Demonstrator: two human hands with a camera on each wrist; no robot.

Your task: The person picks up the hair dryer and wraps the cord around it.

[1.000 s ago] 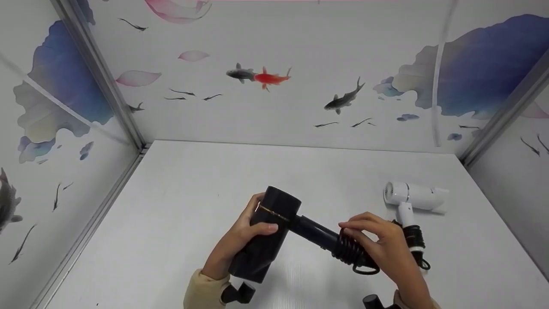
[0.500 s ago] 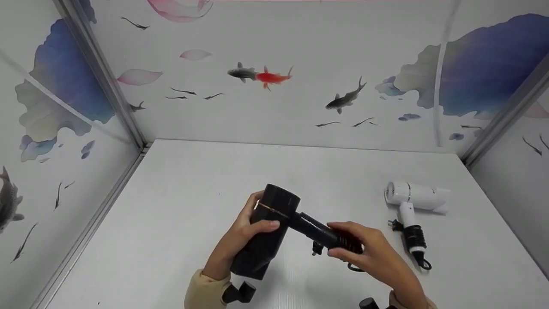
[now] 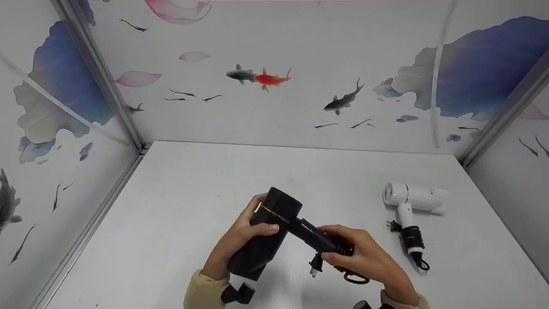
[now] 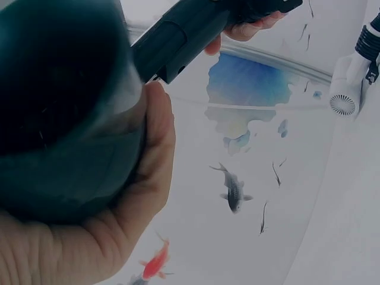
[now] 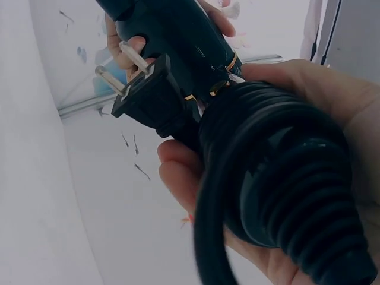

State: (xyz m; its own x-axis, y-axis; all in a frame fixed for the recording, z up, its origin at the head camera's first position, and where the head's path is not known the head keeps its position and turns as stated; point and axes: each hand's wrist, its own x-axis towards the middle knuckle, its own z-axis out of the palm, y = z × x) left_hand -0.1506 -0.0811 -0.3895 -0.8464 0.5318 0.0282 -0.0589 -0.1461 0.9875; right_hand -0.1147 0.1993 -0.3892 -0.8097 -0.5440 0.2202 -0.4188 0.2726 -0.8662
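A black hair dryer (image 3: 268, 240) with a thin gold ring is held up over the white table. My left hand (image 3: 240, 238) grips its barrel, thumb across the near side. Around the handle, where the black cord (image 5: 267, 124) is wound in coils, my right hand (image 3: 362, 253) curls its fingers and thumb. The two-pin plug (image 3: 316, 264) sticks out below the handle beside the right thumb; in the right wrist view, the plug's prongs point up and left. A loop of cord hangs under the right hand. In the left wrist view the barrel's dark open end fills the upper left.
A white hair dryer (image 3: 418, 197) lies on the table (image 3: 184, 184) to the right, its black cord (image 3: 412, 237) wrapped round the handle and its plug beside it. Walls printed with fish and lotus leaves enclose the table at the back and sides.
My right hand has moved from the cord coils at the handle's end up along the handle and now wraps round it. The plug has come into view below. The left hand keeps its grip.
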